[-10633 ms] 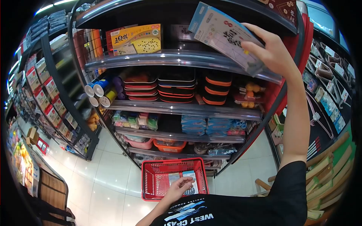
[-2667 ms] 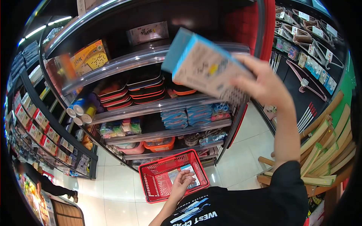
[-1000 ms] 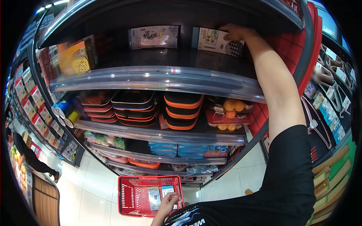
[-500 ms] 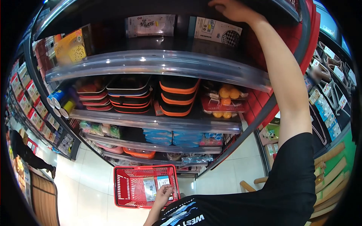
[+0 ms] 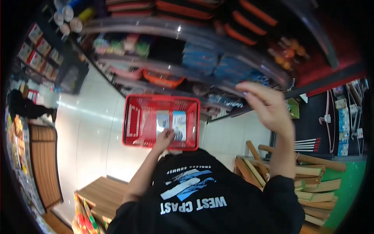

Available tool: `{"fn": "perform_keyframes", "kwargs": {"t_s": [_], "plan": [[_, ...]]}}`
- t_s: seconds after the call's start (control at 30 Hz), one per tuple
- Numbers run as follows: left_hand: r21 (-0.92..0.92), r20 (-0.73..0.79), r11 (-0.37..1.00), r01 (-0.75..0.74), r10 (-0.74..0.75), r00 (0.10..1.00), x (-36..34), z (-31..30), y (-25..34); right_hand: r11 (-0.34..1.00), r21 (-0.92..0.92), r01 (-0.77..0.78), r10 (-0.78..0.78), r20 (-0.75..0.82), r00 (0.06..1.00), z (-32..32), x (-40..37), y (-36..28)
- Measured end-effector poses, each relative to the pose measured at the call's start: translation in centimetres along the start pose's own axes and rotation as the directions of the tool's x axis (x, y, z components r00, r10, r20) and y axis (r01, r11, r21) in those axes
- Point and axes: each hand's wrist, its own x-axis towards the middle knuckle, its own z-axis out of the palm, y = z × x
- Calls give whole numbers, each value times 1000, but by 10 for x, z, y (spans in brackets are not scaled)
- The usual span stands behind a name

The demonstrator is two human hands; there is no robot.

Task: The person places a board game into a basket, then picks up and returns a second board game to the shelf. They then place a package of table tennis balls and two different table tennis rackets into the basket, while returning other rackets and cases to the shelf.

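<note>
My left hand (image 5: 165, 138) is closed with curled fingers above the near side of a red plastic shopping basket (image 5: 129, 141). Whatever it grips, if anything, is hidden. Inside the basket lie two flat packages: a grey-white one (image 5: 162, 120) and a blue-and-white one (image 5: 179, 124) with a dark round pattern at its lower end. My right hand (image 5: 267, 107) is raised in front of the lower shelves, slightly blurred, its fingers stretched out and the thumb apart. I see nothing held in it.
Shelves ahead carry blue packets (image 5: 200, 60), an orange tray-like item (image 5: 161, 79) and black-and-orange cases (image 5: 255, 19). Wooden rolls and boards (image 5: 311, 183) stand at the right beside hangers (image 5: 328, 121). A low wooden stand (image 5: 99, 195) is behind left. Another person (image 5: 29, 107) stands far left.
My right hand has come down from the top shelf to the lower shelves' height. The view has tilted down and turned, so the basket shows higher up. My left hand stays over it.
</note>
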Motion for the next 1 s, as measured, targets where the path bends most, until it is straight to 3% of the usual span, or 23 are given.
{"fn": "perform_keyframes", "kwargs": {"t_s": [0.1, 0.17, 0.23, 0.33, 0.43, 0.57, 0.63, 0.67, 0.77, 0.83, 0.97, 1.0], "plan": [[-10, -117, 1000, -14, 12, 993, 3, -6, -16, 943, 156, -296, 286, 81, 955, 107, -49, 71], [-39, -89, 998, 53, -56, 994, 8, -13, -27, 860, 101, -501, 476, 194, 858, 163, -93, 110], [38, -64, 984, 177, -174, 983, 13, -12, -43, 824, 162, -543, 516, 181, 837, 215, -146, 142], [66, -60, 972, 226, -222, 973, 30, -5, -72, 739, 107, -666, 624, 265, 735, 256, -217, 169], [106, -60, 953, 283, -278, 959, 44, 2, -76, 607, 30, -794, 730, 373, 573, 268, -276, 181], [218, -35, 924, 316, -316, 948, 77, 15, -128, 537, 182, -824, 717, 416, 559, 257, -346, 196], [223, -38, 932, 285, -284, 958, 106, 26, -197, 423, -42, -905, 830, 418, 369, 238, -348, 189], [239, -46, 939, 249, -245, 968, 115, 34, -218, 419, -55, -906, 833, 420, 360, 233, -359, 196], [242, -36, 915, 322, -323, 946, 108, 33, -150, 455, -44, -890, 803, 452, 388, 217, -377, 216], [231, -39, 902, 365, -366, 930, 121, 42, -179, 206, 28, -978, 911, 359, 202, 204, -352, 207], [310, -125, 819, 483, -468, 875, 128, 61, -187, 304, -46, -952, 866, 429, 256, 189, -340, 228], [314, -164, 814, 488, -460, 873, 128, 65, -189, 306, 17, -952, 868, 406, 287, 189, -332, 226]]}}
